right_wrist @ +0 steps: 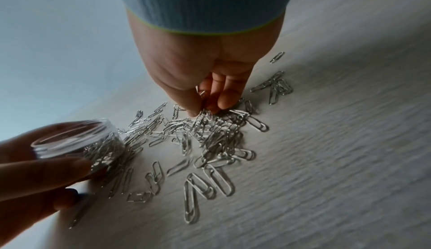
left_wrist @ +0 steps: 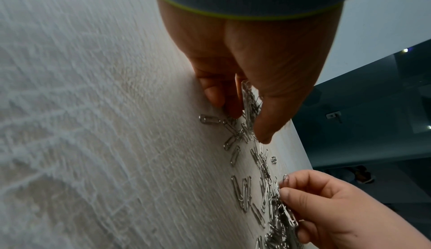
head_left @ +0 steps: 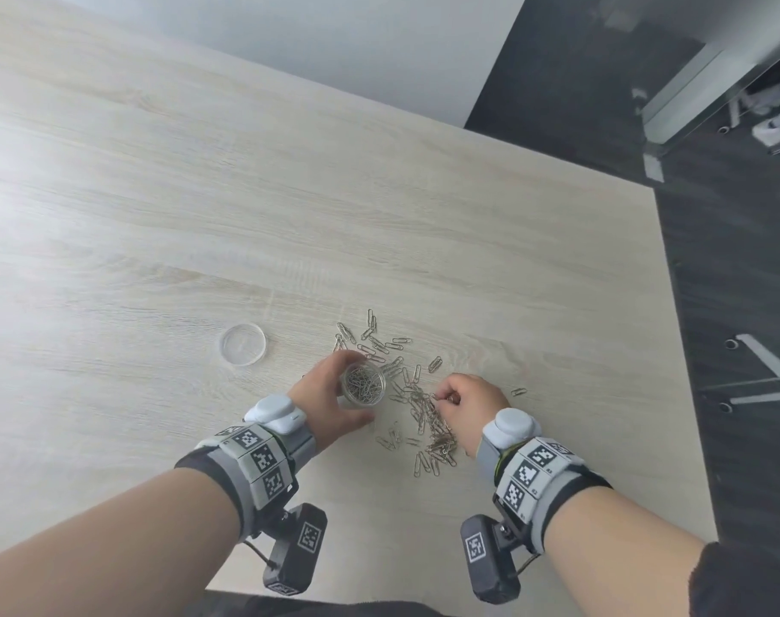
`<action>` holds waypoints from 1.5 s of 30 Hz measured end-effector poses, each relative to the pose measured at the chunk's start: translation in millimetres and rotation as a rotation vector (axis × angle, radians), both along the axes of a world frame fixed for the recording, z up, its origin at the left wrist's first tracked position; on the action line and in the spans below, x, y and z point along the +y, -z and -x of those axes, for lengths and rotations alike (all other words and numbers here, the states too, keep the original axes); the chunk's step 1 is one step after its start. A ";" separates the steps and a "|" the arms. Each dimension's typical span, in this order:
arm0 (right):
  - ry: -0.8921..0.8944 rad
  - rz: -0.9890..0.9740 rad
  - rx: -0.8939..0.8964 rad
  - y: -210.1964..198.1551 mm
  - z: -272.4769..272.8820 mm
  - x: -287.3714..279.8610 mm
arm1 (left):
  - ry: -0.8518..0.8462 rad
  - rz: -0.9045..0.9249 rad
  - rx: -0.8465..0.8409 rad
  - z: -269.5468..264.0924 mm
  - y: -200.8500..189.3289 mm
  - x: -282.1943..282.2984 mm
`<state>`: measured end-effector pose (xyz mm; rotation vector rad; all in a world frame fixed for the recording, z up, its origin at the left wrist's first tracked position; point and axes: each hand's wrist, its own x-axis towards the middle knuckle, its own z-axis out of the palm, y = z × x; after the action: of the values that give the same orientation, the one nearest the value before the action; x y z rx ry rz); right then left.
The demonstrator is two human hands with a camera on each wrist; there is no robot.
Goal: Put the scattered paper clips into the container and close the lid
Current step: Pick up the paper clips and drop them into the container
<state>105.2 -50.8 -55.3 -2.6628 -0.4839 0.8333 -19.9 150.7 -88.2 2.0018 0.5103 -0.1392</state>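
My left hand (head_left: 330, 400) grips a small clear round container (head_left: 363, 386) standing open on the table and partly filled with silver paper clips. In the right wrist view the container (right_wrist: 77, 140) sits at the lower left with the left hand's fingers (right_wrist: 42, 171) curled round it. Many paper clips (head_left: 428, 420) lie scattered between and beyond my hands. My right hand (head_left: 443, 396) is down on the pile, thumb and fingers pinching a few paper clips (right_wrist: 202, 94). The clear lid (head_left: 242, 344) lies flat to the left of the container.
The pale wooden table (head_left: 201, 193) stretches far to the left and back. Its right edge (head_left: 677, 349) lies close beyond the right hand, with dark floor and a chair base (head_left: 770, 376) past it. One stray clip (head_left: 518, 391) lies nearer that edge.
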 end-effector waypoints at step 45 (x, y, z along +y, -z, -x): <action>-0.440 -0.029 -0.113 19.6 -10.7 207.9 | -0.367 0.250 -0.063 27.0 14.0 143.2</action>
<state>115.8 157.1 -74.9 -2.6219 -1.1298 0.7801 -46.9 293.9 -102.2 1.6359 0.7705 0.0830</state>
